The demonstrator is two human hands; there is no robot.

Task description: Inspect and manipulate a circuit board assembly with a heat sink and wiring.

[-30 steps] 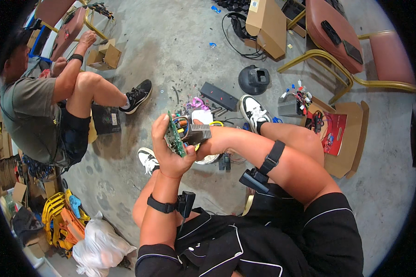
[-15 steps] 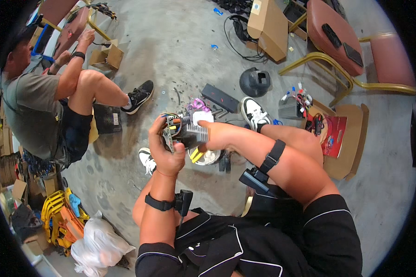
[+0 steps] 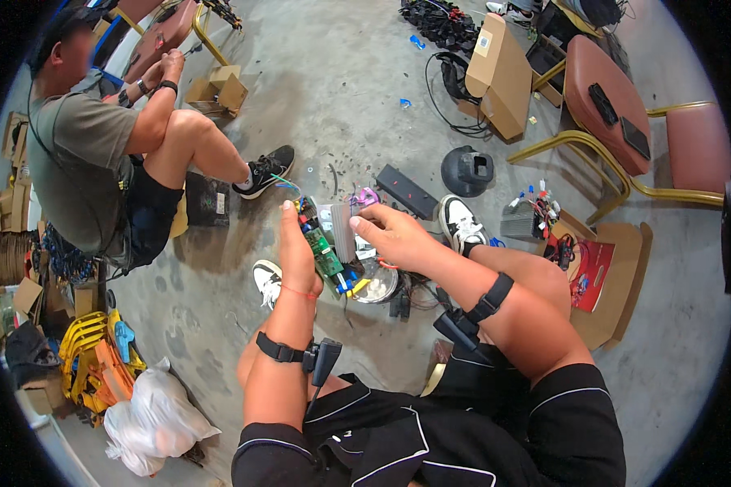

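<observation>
My left hand [image 3: 297,252] grips an electronic assembly, a green circuit board [image 3: 323,247] with wires and small components, from its left side. My right hand [image 3: 390,237] has its fingertips on the right side of the grey finned heat sink [image 3: 341,231] that is part of it, thumb and fingers curled. Underneath, a clear round container [image 3: 379,290] with white items and some yellow-handled tool [image 3: 357,286] sits between my feet, partly hidden by the assembly. Just beyond are a purple item [image 3: 366,196] and a long black box [image 3: 406,190] on the floor.
A co-worker [image 3: 81,154] sits at the left near a cardboard box [image 3: 223,89]. Chairs [image 3: 601,105], a black cone-shaped piece [image 3: 466,170] and an open box [image 3: 617,292] with a red insert are at the right. Yellow plastic pieces [image 3: 85,365] and white bags [image 3: 154,414] lie lower left.
The assembly in my hands has turned, now showing the board face up and the heat sink upright. My right hand has shifted up and right. The view has shifted, and the co-worker's hands have moved.
</observation>
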